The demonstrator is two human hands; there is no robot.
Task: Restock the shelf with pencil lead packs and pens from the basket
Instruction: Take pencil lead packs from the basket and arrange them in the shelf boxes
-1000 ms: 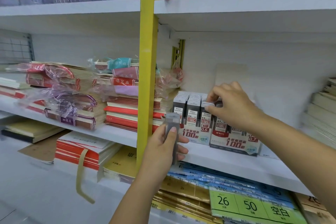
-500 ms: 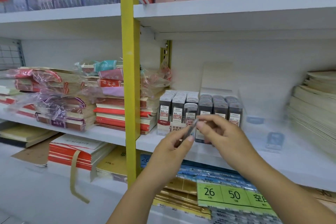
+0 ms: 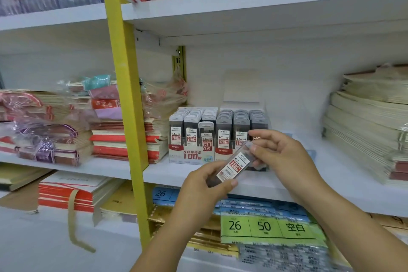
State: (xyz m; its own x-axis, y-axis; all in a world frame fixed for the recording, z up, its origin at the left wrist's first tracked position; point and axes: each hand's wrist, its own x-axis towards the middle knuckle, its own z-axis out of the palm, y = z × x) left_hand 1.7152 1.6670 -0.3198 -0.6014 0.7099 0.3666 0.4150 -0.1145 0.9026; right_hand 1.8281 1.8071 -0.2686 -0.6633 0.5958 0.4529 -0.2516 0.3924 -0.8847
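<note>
A white shelf [image 3: 176, 174] in a stationery aisle, split by a yellow upright [image 3: 123, 95], carries plastic-wrapped exercise books [image 3: 119, 139] on one side and tall stacks of pale notebooks [image 3: 364, 137] on the other. Between the stacks sit two display boxes [image 3: 192, 157] packed with rows of upright lead cases, the left box marked 0.5 and the right box 0.7. Green label sheets [image 3: 265, 226] lie on the shelf below. In front of the right-hand box a person holds a single pencil lead pack [image 3: 231, 166] tilted in the air, clear of the shelf and just short of the rows. The left hand [image 3: 205, 185] wraps its lower end with curled fingers and the thumb pressed across the front. The right hand [image 3: 284, 157] pinches the upper, capped end between thumb and fingertips, its other fingers loosely bent. The pack's label reads 0.7, so it likely belongs in the right-hand box, though any open slot there is hidden behind the hands. The basket and the pens are out of view. The pack looks light and rigid — a slim, clear plastic case with smooth faces that could slip from a loose pinch. The leads inside would probably break if it were dropped. The safest hold is likely across the flat, labelled faces near the middle, not by the cap, which might come away. One hand should be enough to stand it upright and slide it down into its row.
</note>
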